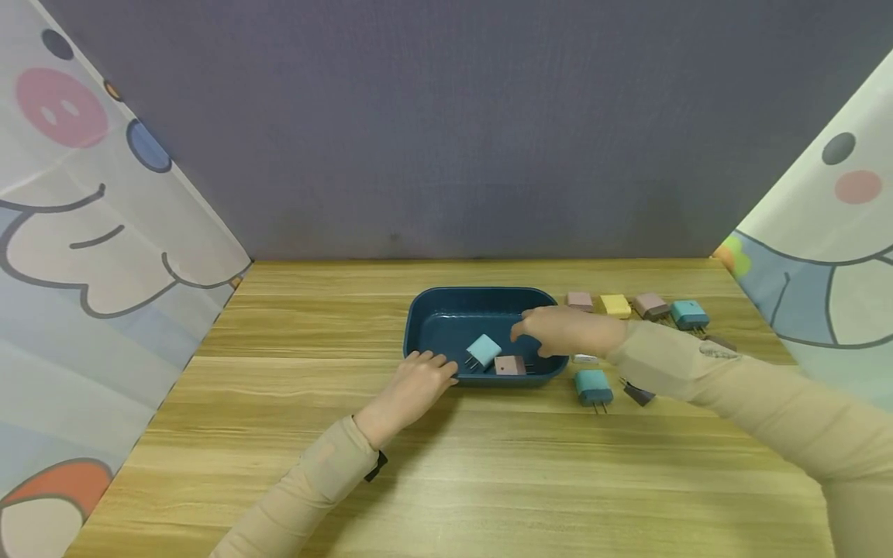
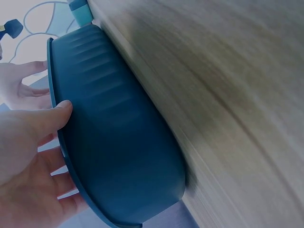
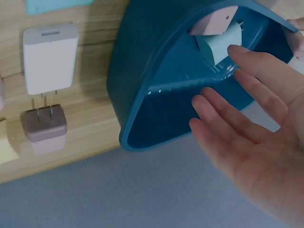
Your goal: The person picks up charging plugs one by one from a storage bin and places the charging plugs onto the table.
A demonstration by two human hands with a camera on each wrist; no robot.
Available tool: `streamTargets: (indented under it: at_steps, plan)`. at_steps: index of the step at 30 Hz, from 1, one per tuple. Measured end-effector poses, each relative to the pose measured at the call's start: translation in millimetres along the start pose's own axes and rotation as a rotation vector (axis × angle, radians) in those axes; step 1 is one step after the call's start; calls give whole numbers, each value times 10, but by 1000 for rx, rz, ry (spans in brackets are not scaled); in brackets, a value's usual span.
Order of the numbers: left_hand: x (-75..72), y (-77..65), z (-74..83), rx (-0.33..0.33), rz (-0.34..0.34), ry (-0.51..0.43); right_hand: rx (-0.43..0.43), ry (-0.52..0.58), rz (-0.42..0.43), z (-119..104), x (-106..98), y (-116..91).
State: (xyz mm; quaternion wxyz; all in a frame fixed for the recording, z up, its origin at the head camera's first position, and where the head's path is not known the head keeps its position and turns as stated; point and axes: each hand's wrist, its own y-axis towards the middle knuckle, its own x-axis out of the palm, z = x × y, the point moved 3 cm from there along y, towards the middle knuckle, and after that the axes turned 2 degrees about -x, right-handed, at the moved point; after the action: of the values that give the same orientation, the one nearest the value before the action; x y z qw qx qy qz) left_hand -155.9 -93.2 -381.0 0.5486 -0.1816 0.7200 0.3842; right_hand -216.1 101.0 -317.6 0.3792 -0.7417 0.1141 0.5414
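A dark blue plastic tray (image 1: 481, 290) sits on the wooden table with a light blue charger plug (image 1: 484, 349) and a pink charger plug (image 1: 508, 365) in it. My left hand (image 1: 413, 387) holds the tray's near-left rim, the thumb (image 2: 61, 112) against the outer wall and the other fingers on the inner side. Over the tray's right part hovers my right hand (image 1: 570, 330). Its fingers (image 3: 216, 111) are spread and loosely bent, and nothing is held in them. In the right wrist view both plugs lie beyond the fingertips.
Right of the tray lie more charger plugs: a yellow one (image 1: 615, 306), pink ones (image 1: 651, 305), a blue one (image 1: 689, 314) and a nearer blue one (image 1: 593, 385). A white plug (image 3: 50, 59) lies beside the tray's right end. A grey panel (image 1: 474, 132) stands behind the table.
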Motion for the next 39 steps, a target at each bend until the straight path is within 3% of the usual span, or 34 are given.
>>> streamTargets:
  at_steps: [10,21,32,39]
  plan:
    - [-6,8,1,6,32,15,-96,-42,37,-88,83,94]
    - [-9,4,0,8,37,24,-113,-8,20,-96,195,169]
    - [-19,11,0,3,19,35,-174,48,33,-82,236,224]
    - [-9,9,7,5,0,16,-205,22,21,-95,270,267]
